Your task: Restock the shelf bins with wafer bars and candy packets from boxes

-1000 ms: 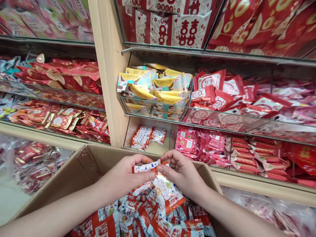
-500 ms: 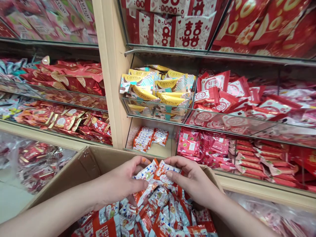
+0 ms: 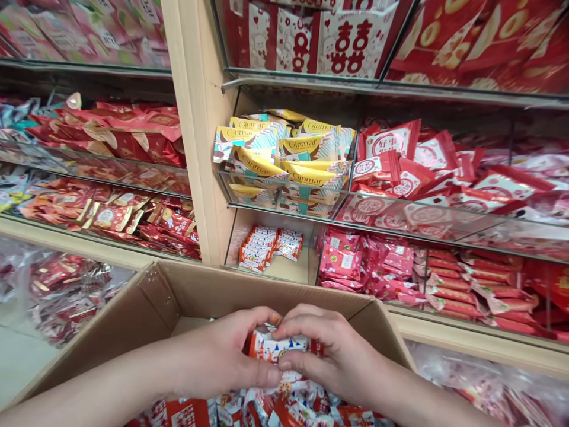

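My left hand (image 3: 231,356) and my right hand (image 3: 320,347) come together over an open cardboard box (image 3: 262,287). Between them they grip small red-and-white snack packets (image 3: 271,349) printed with blue shapes; the fingers hide how many. Both thumbs press on the near side, and the fingers curl round the far side. More packets of the same kind (image 3: 293,409) lie loose in the box just below. Beyond the box, a low shelf compartment (image 3: 306,270) holds matching packets (image 3: 258,248) in a neat row, with a second small group beside it.
Yellow snack packets (image 3: 302,145) fill the compartment above. Pink packets (image 3: 340,255) sit to the right behind a clear divider (image 3: 316,252). A wooden post (image 3: 191,130) separates the shelves. Plastic bags of packets (image 3: 62,290) lie on the floor at left.
My hands have drawn closer together and lower into the box. The packets, held apart half a second ago, are now gathered between my fingers. The camera view has shifted slightly.
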The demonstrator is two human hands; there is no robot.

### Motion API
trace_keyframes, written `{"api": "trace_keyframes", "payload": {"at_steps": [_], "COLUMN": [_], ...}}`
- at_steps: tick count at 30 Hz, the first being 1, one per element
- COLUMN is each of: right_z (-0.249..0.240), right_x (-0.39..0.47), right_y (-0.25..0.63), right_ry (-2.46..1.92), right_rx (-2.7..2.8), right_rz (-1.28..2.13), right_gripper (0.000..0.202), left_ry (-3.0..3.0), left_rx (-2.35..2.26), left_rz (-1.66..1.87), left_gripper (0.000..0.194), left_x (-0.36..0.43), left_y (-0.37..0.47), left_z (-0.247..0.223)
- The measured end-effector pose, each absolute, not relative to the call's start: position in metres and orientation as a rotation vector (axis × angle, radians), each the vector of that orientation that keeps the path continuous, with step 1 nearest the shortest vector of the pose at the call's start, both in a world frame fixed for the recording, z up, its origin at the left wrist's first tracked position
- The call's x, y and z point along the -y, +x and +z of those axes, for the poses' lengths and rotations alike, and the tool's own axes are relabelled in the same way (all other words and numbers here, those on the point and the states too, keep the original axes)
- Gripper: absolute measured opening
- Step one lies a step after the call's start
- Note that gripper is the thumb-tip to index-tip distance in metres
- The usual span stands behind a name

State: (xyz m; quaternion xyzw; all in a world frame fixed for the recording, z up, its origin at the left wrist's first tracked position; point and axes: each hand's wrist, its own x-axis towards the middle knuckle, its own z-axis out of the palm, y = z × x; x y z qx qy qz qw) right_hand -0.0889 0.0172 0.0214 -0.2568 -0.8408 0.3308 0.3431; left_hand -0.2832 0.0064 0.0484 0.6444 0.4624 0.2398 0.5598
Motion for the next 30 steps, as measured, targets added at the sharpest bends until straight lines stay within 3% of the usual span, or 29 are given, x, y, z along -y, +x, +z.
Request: {"api": "trace_keyframes", "payload": {"at_steps": [2,7,13,17,21,25,30], "right_z": [0.021,0.024,0.038,0.068,0.09,0.082,0.045], "right_x": [-0.018,-0.018,-0.015,-0.034,-0.069,-0.11,-0.168], "right_y": [-0.087,-0.085,-0.084,-0.071,-0.075,-0.104,-0.139], "right_ry": [-0.742,-0.887,-0.896,-0.916,-1.075,-1.42,-1.857], "right_rx": [2.173,2.294,2.464,2.511,2.509,2.513,2.473], "right_rz": [0.828,0.861,0.792,0.541,0.181,-0.115,-0.08], "right_gripper": [0.021,0.047,0.028,0.023,0.022,0.021,0.025], "left_ry": [1.612,1.631,1.726,1.832,1.962,2.048,2.112], "left_rx": [-1.144,-1.269,-1.345,-1.449,-1.409,-1.251,-1.141], "left_rz": [0.473,0.519,0.354,0.159,0.097,0.05,-0.031], "left_gripper": [0.053,0.072,0.094,0.107,0.084,0.053,0.028], "left_x": [-0.009,-0.005,0.002,0.002,0.002,0.01,0.018], "left_y": [-0.283,-0.281,-0.278,-0.282,-0.289,-0.286,-0.285], "left_z": [0.047,0.055,0.063,0.063,0.062,0.069,0.074]}}
